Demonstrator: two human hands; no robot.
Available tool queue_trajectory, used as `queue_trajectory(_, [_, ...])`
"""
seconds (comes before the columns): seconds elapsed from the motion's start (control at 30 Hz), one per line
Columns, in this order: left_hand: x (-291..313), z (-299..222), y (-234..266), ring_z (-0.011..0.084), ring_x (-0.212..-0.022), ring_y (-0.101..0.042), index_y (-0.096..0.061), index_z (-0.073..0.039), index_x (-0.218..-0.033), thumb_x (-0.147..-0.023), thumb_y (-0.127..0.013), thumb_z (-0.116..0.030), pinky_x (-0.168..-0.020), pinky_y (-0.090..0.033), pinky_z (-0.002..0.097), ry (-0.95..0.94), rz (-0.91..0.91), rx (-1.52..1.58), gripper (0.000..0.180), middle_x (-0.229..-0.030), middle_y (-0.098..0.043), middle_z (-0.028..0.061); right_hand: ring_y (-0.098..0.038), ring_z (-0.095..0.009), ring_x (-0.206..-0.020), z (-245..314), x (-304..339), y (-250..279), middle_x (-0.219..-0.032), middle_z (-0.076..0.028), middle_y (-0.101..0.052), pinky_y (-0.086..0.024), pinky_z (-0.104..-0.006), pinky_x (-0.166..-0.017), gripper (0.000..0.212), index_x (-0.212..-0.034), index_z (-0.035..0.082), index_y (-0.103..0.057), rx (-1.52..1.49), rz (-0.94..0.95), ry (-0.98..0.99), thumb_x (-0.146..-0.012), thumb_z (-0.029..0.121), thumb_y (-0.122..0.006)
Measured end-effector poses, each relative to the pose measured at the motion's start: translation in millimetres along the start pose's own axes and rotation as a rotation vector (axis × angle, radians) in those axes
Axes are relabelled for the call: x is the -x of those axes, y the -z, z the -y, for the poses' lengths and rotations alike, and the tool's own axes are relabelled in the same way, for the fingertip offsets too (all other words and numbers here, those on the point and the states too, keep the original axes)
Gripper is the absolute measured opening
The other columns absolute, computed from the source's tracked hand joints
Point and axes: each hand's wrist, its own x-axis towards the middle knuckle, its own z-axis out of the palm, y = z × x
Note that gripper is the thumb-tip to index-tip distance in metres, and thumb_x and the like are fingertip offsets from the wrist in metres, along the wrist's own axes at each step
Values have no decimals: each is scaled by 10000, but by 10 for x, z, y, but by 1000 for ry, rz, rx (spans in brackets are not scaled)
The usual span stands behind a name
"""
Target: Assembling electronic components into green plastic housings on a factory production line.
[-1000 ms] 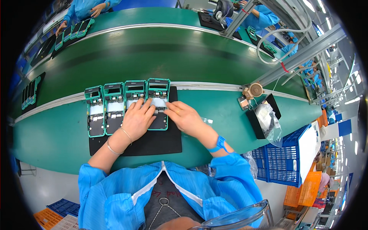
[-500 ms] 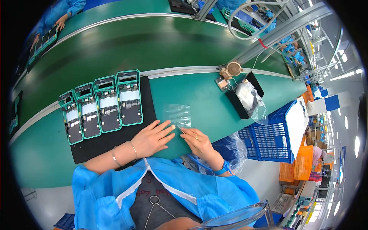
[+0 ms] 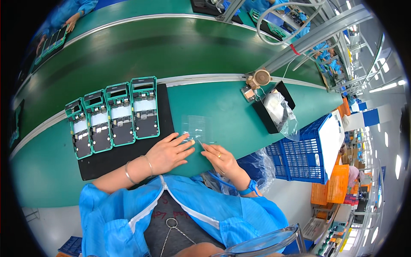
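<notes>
Housings with green rims, four of them, lie side by side in one row on a black mat, at the left of the green bench in the head view. Each has one white patch across its middle.

One clear sheet, finely lined, lies on the bench just right of the mat, ahead of both hands. The left hand has its grip spread, palm down, fingertips at the sheet's near left corner — whether they press on it, I cannot tell. One small yellowish spot shows at a fingertip. The right hand is just beside it, its grip pinching one slim tool, too small to name. The left wrist wears two bangles, the right one blue band.

Farther right on the bench are one small brown fan and one black box holding a clear bag — and, beyond the bench's near edge, one blue crate. At upper left shows one co-worker's hand.
</notes>
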Motion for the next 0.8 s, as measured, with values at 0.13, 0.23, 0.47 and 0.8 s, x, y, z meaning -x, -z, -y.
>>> queue_trajectory(0.13, [32, 23, -42, 299, -1387, -421, -590, -114, -1325, -887, -691, -315, -1129, -354, 469, -3, 21, 17, 492, -1425, -522, 92, -682, -341, -982, -40, -284, 51, -1182, -195, -684, -577, -390, -805, 346, -1080, -13, -684, 57, -17, 49, -741, -72, -719])
queue_trajectory(0.23, [139, 12, 116, 308, -1339, -461, -592, -90, -1295, -857, -708, -298, -1080, -401, 465, -45, -102, 16, 499, -1384, -539, 126, -672, -345, -987, -62, -670, -49, -1199, -192, -671, -578, -392, -803, 373, -1104, -8, -675, -8, -30, 128, -734, -49, -696])
queue_trajectory(0.47, [954, 494, 832, 333, -1066, -589, -655, -20, -1034, -807, -714, -104, -888, -495, 437, 539, -426, -386, 249, -1085, -659, 93, -666, -343, -972, 126, -1683, -694, -1169, -190, -678, -566, -395, -798, 309, -1081, -13, -675, -233, -89, 339, -775, -46, -705])
queue_trajectory(0.8, [1167, 591, 762, 319, -1152, -559, -635, -18, -1116, -843, -704, -141, -940, -485, 414, 589, -281, -441, 307, -1213, -630, 98, -635, -294, -998, 185, -2193, -1316, -1131, -185, -669, -561, -361, -836, 341, -1059, -23, -661, -91, -78, 484, -723, 32, -648])
